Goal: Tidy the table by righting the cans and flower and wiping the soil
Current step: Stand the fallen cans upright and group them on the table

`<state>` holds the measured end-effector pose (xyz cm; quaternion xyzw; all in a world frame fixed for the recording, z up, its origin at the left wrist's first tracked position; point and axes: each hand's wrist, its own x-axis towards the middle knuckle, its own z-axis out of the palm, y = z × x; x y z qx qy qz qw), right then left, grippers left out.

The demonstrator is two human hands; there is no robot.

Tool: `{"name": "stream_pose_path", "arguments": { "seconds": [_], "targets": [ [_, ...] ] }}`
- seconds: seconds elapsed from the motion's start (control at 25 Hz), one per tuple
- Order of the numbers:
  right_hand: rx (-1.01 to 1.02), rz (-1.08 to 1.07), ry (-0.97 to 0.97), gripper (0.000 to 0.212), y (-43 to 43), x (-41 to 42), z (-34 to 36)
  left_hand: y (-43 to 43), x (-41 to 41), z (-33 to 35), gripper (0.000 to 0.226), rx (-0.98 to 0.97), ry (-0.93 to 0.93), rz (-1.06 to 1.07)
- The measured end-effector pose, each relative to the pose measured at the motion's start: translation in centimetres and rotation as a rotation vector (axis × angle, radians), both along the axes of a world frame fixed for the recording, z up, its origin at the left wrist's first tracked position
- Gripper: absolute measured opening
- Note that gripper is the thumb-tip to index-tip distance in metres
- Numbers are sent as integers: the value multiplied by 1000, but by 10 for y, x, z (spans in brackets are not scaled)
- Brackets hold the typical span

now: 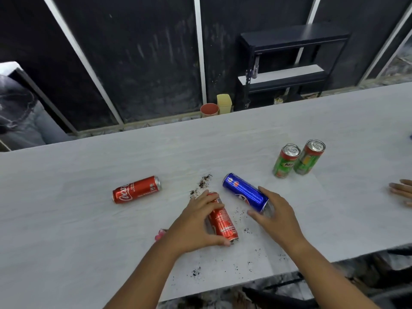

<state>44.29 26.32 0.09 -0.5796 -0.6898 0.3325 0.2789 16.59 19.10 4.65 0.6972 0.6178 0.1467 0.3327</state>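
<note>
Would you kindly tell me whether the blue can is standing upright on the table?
No, the blue can lies on its side on the table, with the right hand holding its near end.

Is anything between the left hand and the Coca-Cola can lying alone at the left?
Nothing visible: only bare table lies between the left hand and the Coca-Cola can. That hand holds a nearer red can.
</note>
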Motion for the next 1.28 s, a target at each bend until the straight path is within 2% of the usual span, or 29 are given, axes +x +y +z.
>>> {"name": "stream_pose_path", "arguments": {
  "seconds": [0.08, 0.16, 0.32, 0.48, 0.68, 0.84, 1.04, 1.28],
  "targets": [
    [37, -14, -3, 78, 0, 0, -3, 2, 0, 0, 119, 19, 102, -64],
    [36, -26, 14, 71, 0, -1, -5, 4, 1, -1, 118, 44, 157, -102],
    [46, -20, 23, 66, 0, -2, -7, 7, 5, -7, 110, 81, 157, -83],
    [52, -38, 58, 64, -3, -1, -9, 12, 9, -9, 102, 145, 235, -58],
    [50, -47, 67, 64, -4, -1, -12, 20, 19, -11, 119, 110, 315, -87],
    [65, -42, 74, 64, -5, -2, -11, 25, 25, -15, 115, 131, 326, -85],
    [76, -46, 103, 61, -7, -3, -6, 28, 28, -18, 107, 144, 272, -62],
    [112, -68, 239, 66, -6, -4, 6, 31, 27, -7, 97, 101, 0, 55]
  ]
}}
